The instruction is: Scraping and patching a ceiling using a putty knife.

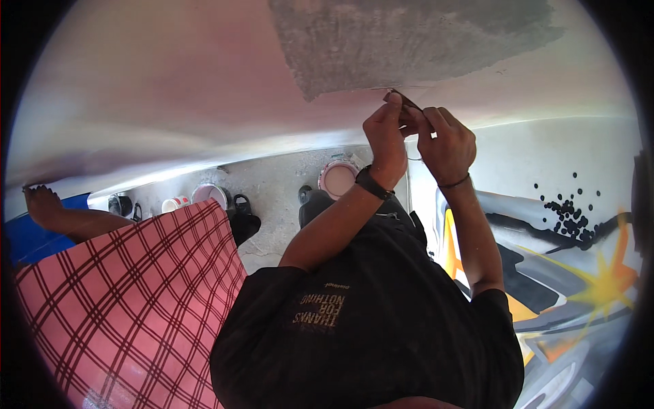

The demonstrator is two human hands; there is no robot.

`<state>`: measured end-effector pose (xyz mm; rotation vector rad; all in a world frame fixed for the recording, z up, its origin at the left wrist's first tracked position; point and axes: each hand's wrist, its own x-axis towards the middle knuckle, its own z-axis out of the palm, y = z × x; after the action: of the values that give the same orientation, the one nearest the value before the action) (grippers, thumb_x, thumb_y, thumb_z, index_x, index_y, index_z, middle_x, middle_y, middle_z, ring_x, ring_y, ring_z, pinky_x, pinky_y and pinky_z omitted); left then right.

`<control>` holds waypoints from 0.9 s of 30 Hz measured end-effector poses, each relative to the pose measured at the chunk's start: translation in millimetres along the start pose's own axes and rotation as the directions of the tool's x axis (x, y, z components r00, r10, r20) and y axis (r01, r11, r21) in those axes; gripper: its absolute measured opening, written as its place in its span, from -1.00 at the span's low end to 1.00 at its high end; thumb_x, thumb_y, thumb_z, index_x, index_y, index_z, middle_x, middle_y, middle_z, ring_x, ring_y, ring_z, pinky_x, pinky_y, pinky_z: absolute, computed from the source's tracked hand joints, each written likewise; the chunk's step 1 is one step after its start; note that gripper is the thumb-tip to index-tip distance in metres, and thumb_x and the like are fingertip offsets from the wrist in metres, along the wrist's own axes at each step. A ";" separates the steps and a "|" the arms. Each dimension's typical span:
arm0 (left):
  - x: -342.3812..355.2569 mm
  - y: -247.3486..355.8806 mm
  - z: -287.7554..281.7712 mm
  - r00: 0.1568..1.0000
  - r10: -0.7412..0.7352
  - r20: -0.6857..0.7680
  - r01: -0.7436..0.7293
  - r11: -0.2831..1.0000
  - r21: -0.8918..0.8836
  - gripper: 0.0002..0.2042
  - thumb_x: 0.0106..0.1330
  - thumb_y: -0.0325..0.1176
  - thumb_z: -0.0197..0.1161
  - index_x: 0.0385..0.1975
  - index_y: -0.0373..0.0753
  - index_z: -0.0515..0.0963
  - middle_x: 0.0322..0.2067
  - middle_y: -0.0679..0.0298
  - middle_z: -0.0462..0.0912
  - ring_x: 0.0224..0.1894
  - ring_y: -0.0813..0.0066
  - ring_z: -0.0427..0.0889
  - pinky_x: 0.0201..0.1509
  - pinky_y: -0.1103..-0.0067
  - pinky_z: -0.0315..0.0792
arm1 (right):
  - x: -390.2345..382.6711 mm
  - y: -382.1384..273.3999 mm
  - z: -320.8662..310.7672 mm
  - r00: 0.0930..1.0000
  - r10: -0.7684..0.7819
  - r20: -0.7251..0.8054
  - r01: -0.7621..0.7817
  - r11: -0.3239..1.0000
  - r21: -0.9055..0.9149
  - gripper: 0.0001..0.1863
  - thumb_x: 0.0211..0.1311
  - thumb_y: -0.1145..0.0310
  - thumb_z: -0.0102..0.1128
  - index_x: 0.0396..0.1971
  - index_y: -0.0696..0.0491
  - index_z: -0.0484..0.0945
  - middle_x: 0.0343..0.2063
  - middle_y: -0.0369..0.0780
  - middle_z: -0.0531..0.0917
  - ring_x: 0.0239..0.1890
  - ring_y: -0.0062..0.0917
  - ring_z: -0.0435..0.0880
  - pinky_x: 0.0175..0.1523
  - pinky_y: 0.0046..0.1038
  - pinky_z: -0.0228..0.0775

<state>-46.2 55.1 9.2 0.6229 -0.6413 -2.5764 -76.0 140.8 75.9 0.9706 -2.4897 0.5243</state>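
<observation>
My left hand (385, 136) and my right hand (447, 142) are raised against a pale pinkish wall (177, 82), at the lower edge of a rough grey patch (415, 41). Both hands are closed on a flat, dark brown piece (407, 102), whose tip meets the wall near that edge. I cannot make out what the piece is made of.
Left, a co-worker in a pink checked shirt (122, 300) has a hand (42, 204) at the wall. Buckets (338, 180) and dark sandals (242, 204) are on the grey floor (266, 177). Right, a painted wall (565, 157) shows black dots and a yellow starburst.
</observation>
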 end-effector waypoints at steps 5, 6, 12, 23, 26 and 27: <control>2.2 -10.3 3.8 0.998 0.052 -0.022 -0.052 0.999 -0.003 -0.66 0.48 -0.11 0.22 -0.43 -0.26 0.60 -0.51 0.27 0.67 -0.51 0.52 0.64 -0.44 0.61 0.56 | 2.2 6.9 -1.0 0.999 -0.030 -0.032 0.033 0.997 0.070 -0.83 0.26 0.31 0.26 -0.52 -0.03 0.56 -0.59 -0.28 0.58 -0.60 -0.35 0.63 -0.54 -0.32 0.41; 2.5 -8.1 -0.8 0.995 0.077 -0.057 -0.077 0.997 -0.010 -0.66 0.49 -0.11 0.21 -0.44 -0.25 0.59 -0.51 0.29 0.66 -0.51 0.53 0.63 -0.44 0.62 0.55 | 4.6 3.1 3.4 0.998 -0.063 -0.025 0.065 0.996 0.066 -0.85 0.25 0.32 0.26 -0.51 -0.04 0.57 -0.59 -0.29 0.57 -0.60 -0.36 0.63 -0.54 -0.33 0.42; 6.5 28.7 -28.4 0.972 0.162 -0.168 -0.173 0.984 -0.050 -0.64 0.52 -0.06 0.16 -0.43 -0.21 0.57 -0.54 0.36 0.62 -0.51 0.62 0.56 -0.44 0.63 0.40 | 19.7 -28.1 30.1 0.983 -0.180 0.039 0.171 0.971 0.170 -0.90 0.20 0.37 0.31 -0.50 -0.03 0.60 -0.59 -0.28 0.58 -0.57 -0.35 0.63 -0.50 -0.32 0.43; -7.1 -27.8 24.5 0.999 0.044 -0.001 -0.044 0.998 0.035 -0.67 0.50 -0.02 0.16 -0.31 -0.17 0.56 -0.45 0.37 0.62 -0.45 0.60 0.57 -0.36 0.61 0.42 | 3.1 38.2 -15.7 0.996 -0.093 0.010 0.093 0.996 0.004 -0.79 0.27 0.26 0.30 -0.54 -0.03 0.55 -0.60 -0.30 0.56 -0.60 -0.40 0.62 -0.54 -0.35 0.40; -6.5 -33.9 33.9 1.000 0.022 -0.011 -0.023 1.000 -0.005 -0.65 0.51 -0.04 0.15 -0.39 -0.20 0.57 -0.50 0.34 0.63 -0.49 0.58 0.59 -0.40 0.63 0.47 | 3.1 47.9 -19.5 0.996 -0.088 0.034 0.088 0.996 -0.007 -0.79 0.28 0.26 0.29 -0.52 -0.03 0.55 -0.60 -0.30 0.56 -0.60 -0.41 0.63 -0.54 -0.35 0.41; -6.2 -34.2 35.2 0.999 0.027 -0.047 -0.028 1.000 -0.014 -0.61 0.53 -0.06 0.13 -0.47 -0.23 0.58 -0.53 0.32 0.64 -0.51 0.56 0.61 -0.44 0.64 0.51 | 3.3 49.2 -18.7 0.995 -0.093 0.043 0.093 0.996 0.002 -0.80 0.28 0.26 0.29 -0.52 -0.03 0.55 -0.60 -0.31 0.56 -0.59 -0.43 0.63 -0.54 -0.35 0.40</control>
<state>-68.5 97.6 21.4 0.6636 -0.6111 -2.5311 -108.3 181.7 83.9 1.1031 -2.4679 0.4783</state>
